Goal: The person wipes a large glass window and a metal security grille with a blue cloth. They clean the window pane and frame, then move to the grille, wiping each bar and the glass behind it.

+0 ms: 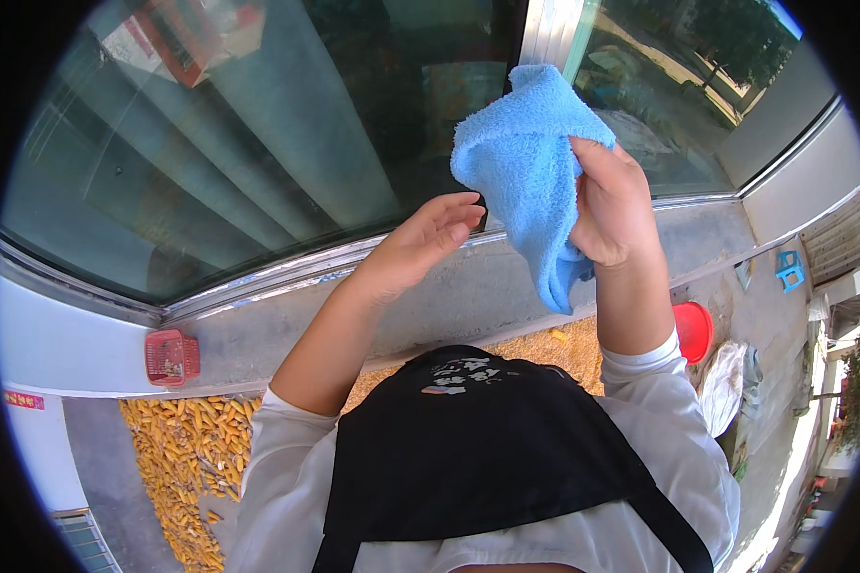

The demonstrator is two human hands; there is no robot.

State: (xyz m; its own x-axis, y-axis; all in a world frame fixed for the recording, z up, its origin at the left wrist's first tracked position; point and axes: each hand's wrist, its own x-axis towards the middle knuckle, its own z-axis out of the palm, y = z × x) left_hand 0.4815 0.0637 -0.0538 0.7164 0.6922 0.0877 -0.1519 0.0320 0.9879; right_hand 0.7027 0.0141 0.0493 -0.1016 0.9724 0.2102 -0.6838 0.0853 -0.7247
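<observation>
My right hand (613, 197) grips a light blue terry cloth (527, 161) at its right edge. The cloth is bunched and folded at the top, and a loose end hangs below. Just left of it is my left hand (430, 240), holding nothing, with its fingers slightly curled and apart from the cloth. Both hands are in front of a window, above its concrete sill (444, 301). A large glass pane (258, 143) fills the left side, with pale curtains behind it. The metal window frame (545, 32) runs up behind the cloth.
A red plastic basket (173, 358) sits at the sill's left end. Many corn cobs (186, 458) cover the ground below, beside loose kernels (573, 351). To the right are a red basin (693, 331), a white sack (722, 387) and a blue plastic stool (789, 271).
</observation>
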